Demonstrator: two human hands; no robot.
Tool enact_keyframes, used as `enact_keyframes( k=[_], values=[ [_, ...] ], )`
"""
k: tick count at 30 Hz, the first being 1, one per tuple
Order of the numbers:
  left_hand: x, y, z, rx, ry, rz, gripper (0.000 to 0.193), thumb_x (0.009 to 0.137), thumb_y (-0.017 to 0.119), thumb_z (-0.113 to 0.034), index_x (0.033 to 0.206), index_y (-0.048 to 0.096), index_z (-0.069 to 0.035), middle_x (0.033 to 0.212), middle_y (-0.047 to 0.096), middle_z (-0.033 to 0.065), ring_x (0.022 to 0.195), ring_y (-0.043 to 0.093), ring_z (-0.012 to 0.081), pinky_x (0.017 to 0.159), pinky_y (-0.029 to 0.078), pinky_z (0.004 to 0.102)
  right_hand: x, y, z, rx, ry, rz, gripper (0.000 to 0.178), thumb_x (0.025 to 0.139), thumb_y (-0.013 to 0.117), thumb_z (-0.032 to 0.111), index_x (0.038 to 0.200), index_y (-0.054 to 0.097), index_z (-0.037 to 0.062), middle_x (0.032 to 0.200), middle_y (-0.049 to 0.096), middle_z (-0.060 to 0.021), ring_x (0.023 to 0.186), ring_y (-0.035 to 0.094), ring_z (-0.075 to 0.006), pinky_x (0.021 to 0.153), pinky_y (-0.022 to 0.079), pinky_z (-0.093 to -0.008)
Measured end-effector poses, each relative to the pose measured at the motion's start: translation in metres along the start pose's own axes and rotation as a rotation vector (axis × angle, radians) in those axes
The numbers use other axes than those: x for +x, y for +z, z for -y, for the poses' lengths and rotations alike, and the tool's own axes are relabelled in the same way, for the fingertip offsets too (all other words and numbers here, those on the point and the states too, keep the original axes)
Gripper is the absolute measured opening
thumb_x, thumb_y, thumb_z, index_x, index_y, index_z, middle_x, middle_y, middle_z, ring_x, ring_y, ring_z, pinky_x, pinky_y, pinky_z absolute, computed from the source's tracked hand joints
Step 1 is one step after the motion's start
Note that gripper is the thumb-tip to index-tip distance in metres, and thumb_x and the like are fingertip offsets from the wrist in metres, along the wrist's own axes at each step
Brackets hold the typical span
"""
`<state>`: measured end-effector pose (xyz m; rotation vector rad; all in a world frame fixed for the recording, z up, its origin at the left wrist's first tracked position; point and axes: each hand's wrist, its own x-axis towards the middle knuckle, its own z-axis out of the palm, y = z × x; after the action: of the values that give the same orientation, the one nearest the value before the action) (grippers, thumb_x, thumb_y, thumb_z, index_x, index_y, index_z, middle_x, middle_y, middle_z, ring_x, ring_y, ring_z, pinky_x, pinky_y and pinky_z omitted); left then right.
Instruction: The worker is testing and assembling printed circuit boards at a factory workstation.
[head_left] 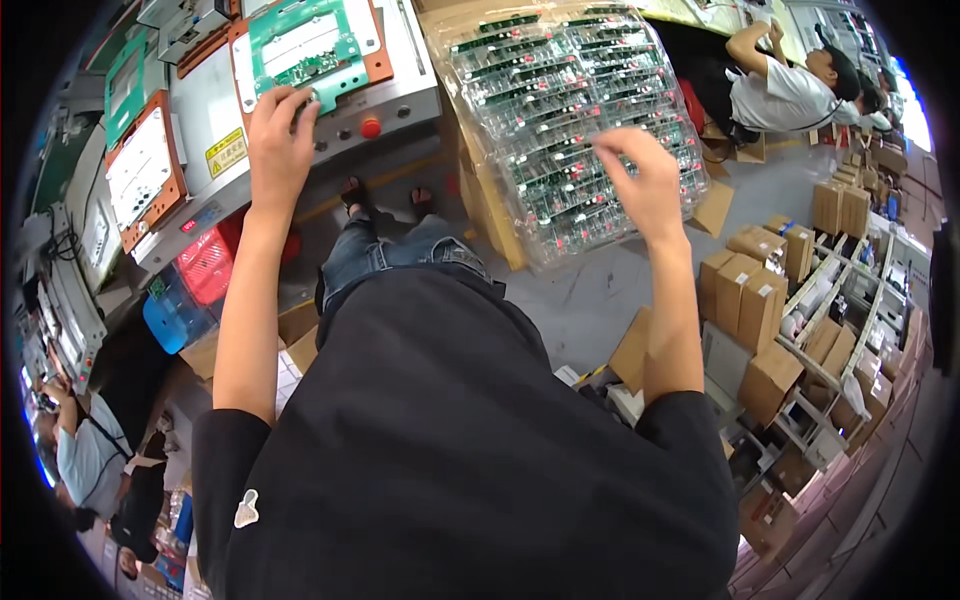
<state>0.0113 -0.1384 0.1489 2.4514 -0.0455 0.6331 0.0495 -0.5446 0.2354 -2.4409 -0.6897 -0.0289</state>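
Presently, the main hazard sits at the left hand point(280, 145): its fingertips rest over the near edge of the green circuit panel point(344, 82), close beside a cluster of small electronic components point(308, 68), and careless downward pressure could, in my judgement, bend or loosen one. The panel lies on an orange-brown fixture plate point(381, 62) on the machine desk point(207, 98); a sideways pull could shift it out of line there. A red push-button point(371, 127) projects from the desk's front, near enough for a slipping hand to strike it. Second finding: the clear plastic tray point(503, 175), filled with rows of small circuit boards point(560, 147), rests over a cardboard box point(482, 205), and a knock or lean upon its edge might tilt it and jumble the pockets. As to grip, the left hand is half curled, fingers bent and slightly parted; from where I stand I cannot tell whether it pinches anything or merely touches the panel. The right hand point(650, 183) hangs above the tray, thumb and forefinger apart, with nothing visible between them; contact with the boards beneath cannot be confirmed.
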Motion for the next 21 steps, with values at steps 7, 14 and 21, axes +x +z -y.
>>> enact_keyframes(
  k=[7, 14, 21],
  values=[
    [0.005, 0.013, 0.000, -0.067, -0.075, -0.065, 0.015, 0.084, 0.073, -0.008, 0.094, 0.068, 0.002, 0.095, 0.063, 0.0134, 0.082, 0.063, 0.0266, 0.069, 0.051, 0.0349, -0.050, 0.022, -0.003, -0.040, -0.115, 0.260, 0.015, 0.078, 0.071, 0.002, 0.093, 0.068, 0.0027, 0.093, 0.064, -0.0077, 0.087, 0.062, -0.0278, 0.076, 0.050, -0.0371],
    [0.004, 0.012, 0.038, -0.084, 0.100, 0.059, 0.019, 0.086, 0.066, -0.005, 0.104, 0.069, -0.001, 0.099, 0.063, 0.0138, 0.087, 0.063, 0.0308, 0.076, 0.050, 0.0361, -0.024, 0.021, -0.014, -0.145, -0.316, 0.298, 0.013, 0.077, 0.071, 0.005, 0.088, 0.065, 0.0040, 0.094, 0.061, -0.0073, 0.094, 0.058, -0.0282, 0.081, 0.046, -0.0393],
    [0.010, 0.016, -0.040, -0.452, -0.006, -0.057, 0.050, 0.084, 0.071, -0.012, 0.130, 0.056, -0.007, 0.125, 0.058, 0.0159, 0.109, 0.059, 0.0266, 0.094, 0.048, 0.0368, 0.042, 0.018, 0.007, 0.608, 0.170, 0.145, 0.014, 0.094, 0.056, -0.001, 0.108, 0.059, 0.0001, 0.114, 0.061, -0.0087, 0.107, 0.057, -0.0164, 0.091, 0.046, -0.0284]
  ],
)
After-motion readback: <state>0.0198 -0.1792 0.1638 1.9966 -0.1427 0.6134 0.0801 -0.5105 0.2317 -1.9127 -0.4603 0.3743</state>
